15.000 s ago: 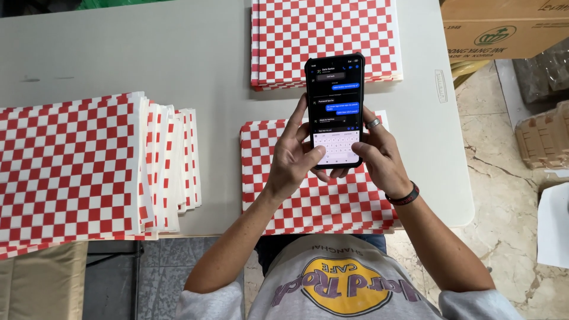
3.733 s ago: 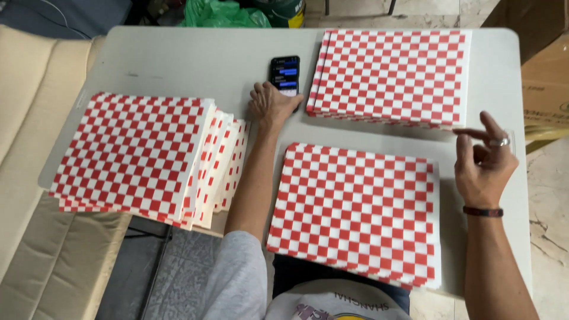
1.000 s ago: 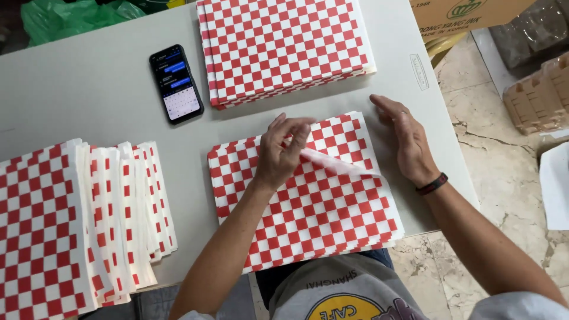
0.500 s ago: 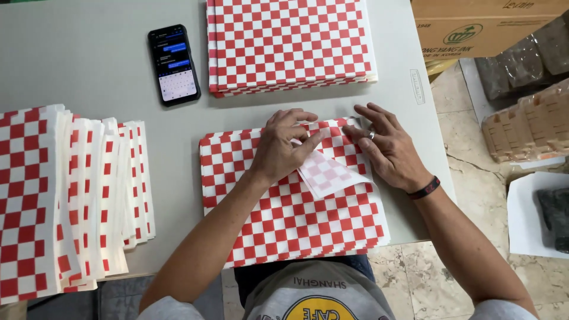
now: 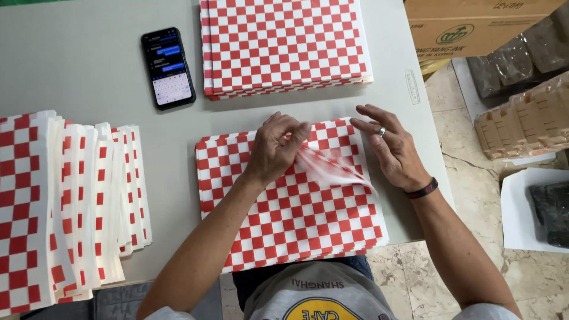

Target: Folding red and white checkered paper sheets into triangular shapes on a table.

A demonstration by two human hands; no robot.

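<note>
A stack of red-and-white checkered paper sheets point(image 5: 284, 225) lies on the table right in front of me. My left hand point(image 5: 274, 149) pinches the top sheet's far corner point(image 5: 326, 169) and lifts it off the stack, the lifted paper blurred. My right hand point(image 5: 391, 148) hovers just right of that corner with its fingers spread, a ring on one finger and a dark band on the wrist. It holds nothing.
A second checkered stack point(image 5: 284, 44) lies at the table's far edge. A fanned pile of folded checkered sheets point(image 5: 65, 201) fills the left. A phone point(image 5: 168, 67) with a lit screen lies far left. Cardboard boxes point(image 5: 474, 26) and wrapped bundles point(image 5: 524, 118) stand on the floor, right.
I put the phone down on the table, then both hands came to the near stack. My left hand took hold of the top sheet's corner and is lifting it.
</note>
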